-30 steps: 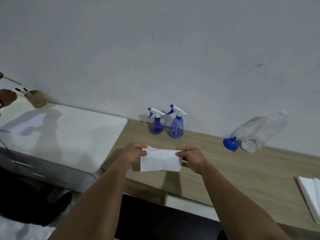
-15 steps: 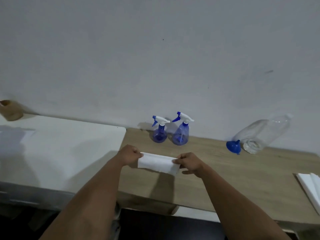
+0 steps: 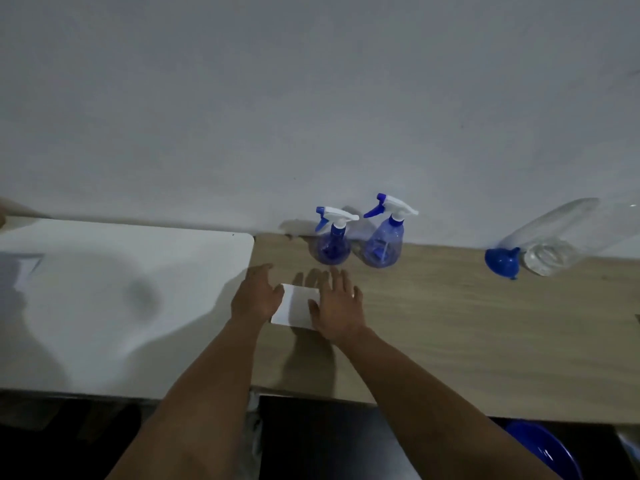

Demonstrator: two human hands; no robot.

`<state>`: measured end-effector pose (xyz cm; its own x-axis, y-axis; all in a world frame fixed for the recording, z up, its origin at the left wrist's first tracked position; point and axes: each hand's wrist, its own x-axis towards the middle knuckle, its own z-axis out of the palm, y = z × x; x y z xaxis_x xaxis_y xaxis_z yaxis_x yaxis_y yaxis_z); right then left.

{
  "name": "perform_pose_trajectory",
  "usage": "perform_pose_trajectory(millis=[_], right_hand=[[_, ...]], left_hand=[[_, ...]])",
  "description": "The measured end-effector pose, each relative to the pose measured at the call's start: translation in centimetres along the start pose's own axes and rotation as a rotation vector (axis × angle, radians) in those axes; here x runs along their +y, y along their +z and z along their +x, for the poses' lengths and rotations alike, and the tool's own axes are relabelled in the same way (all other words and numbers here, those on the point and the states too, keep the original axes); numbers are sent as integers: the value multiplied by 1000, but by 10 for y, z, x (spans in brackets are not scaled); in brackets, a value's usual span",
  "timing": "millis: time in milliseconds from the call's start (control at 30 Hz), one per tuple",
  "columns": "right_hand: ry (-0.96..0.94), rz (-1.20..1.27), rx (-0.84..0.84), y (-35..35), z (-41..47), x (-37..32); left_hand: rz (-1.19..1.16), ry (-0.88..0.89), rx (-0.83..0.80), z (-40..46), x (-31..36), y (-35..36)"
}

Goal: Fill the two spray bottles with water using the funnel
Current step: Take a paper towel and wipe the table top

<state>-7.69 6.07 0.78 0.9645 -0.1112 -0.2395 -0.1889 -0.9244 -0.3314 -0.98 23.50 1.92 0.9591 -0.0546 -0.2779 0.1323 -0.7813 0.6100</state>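
— White tabletop (image 3: 104,306) filling the left of the frame, butting against a wooden counter (image 3: 467,334) running off to the right. Carrying a broad shadow across its middle.

— And at centre?

— Lying flat on the wood, a folded white paper towel (image 3: 294,306), just right of the seam between the two surfaces. Left hand (image 3: 256,297) resting at its left edge, fingers loosely spread, touching the paper but not clamping it. Right hand (image 3: 337,306) pressing palm-down over its right part, fingers splayed wide apart and pointing toward the wall; gripping nothing.

— Spray bottles?

— Standing upright just above the hands in the picture, against the pale wall (image 3: 311,98). Left spray bottle (image 3: 332,242), rounder, blue-tinted, wearing a white trigger head with blue nozzle. Right spray bottle (image 3: 384,239) just beside it, taller, same colours. Both with tops on. Water level impossible to judge in this dim light.

— Further right?

— Blue funnel (image 3: 502,263) lying on its side at centre right, well apart from the sprayers, touching or nearly touching a clear plastic bottle (image 3: 561,240) leaning back toward the wall. Sitting at lower right, below the counter edge, a blue basin (image 3: 550,452), only partly showing.
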Motion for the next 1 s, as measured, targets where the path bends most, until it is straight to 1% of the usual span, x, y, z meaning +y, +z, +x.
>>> perform_pose_trajectory(millis=[100, 167, 267, 333, 400, 467, 567, 667, 767, 867, 1000], right_hand=[[-158, -57, -202, 36, 9, -13], [-212, -140, -258, 58, 11, -6], [-278, -233, -184, 74, 8, 18], [-306, -252, -141, 71, 10, 39], [-308, -260, -126, 60, 14, 60], [-285, -253, -98, 49, 17, 86], [-234, -246, -62, 33, 15, 131], [-167, -218, -24, 20, 10, 178], [-96, -165, 35, 6, 3, 222], [-21, -140, 40, -7, -3, 264], [69, -107, 53, -25, -14, 321]], left_hand=[[176, 65, 50, -2, -3, 11], [229, 96, 78, -4, -4, 18], [194, 117, 121, -6, -6, 30], [186, 121, 143, -6, -5, 37], [230, 164, 166, -6, -2, 44], [294, 177, 169, -8, 4, 52], [289, 169, 160, -13, 19, 65], [352, 214, 155, -18, 31, 82], [382, 210, 170, -25, 50, 99], [351, 235, 179, -33, 75, 120], [239, 224, 180, -40, 106, 147]])
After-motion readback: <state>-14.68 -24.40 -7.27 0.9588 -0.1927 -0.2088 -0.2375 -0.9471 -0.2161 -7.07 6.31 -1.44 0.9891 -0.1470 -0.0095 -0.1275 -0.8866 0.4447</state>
